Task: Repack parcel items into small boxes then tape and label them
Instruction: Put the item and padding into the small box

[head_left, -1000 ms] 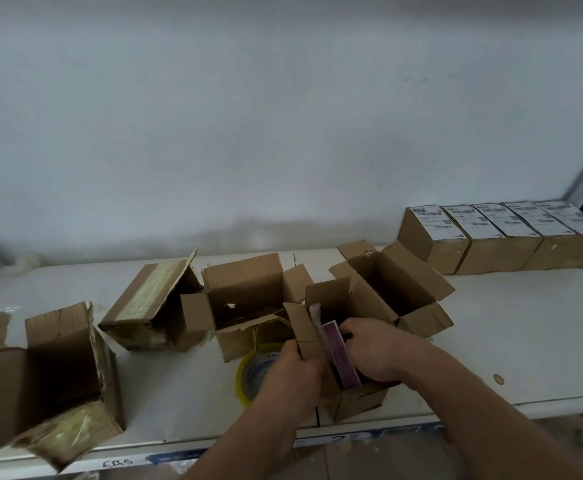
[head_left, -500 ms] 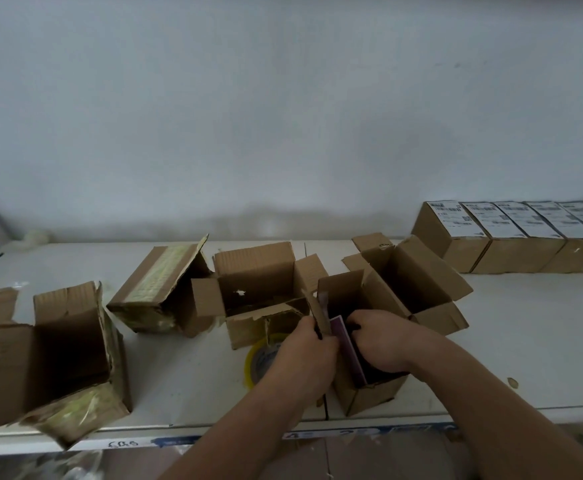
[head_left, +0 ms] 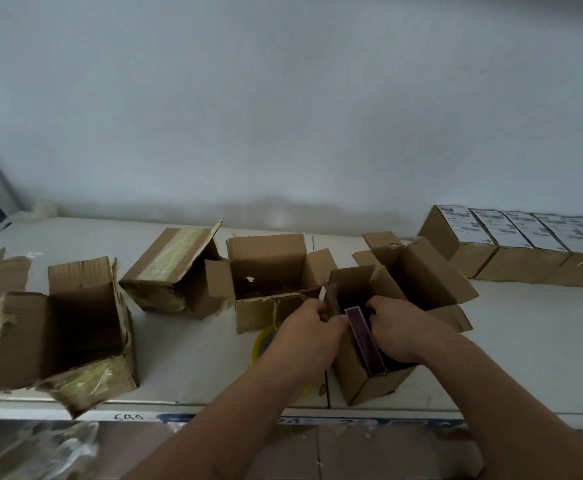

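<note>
Both bare forearms reach forward from the bottom edge and draw in toward each other. The left hand (head_left: 309, 329) is turned knuckles up, its fingers curled and pinching a cardboard flap. The right hand (head_left: 399, 329) lies just beside it, also knuckles up, with its fingers bent downward and their tips hidden. The two hands are close together but apart.

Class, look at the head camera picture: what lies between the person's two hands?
In the head view, a purple flat item stands upright in the small open box, between the left hand and the right hand.
</note>
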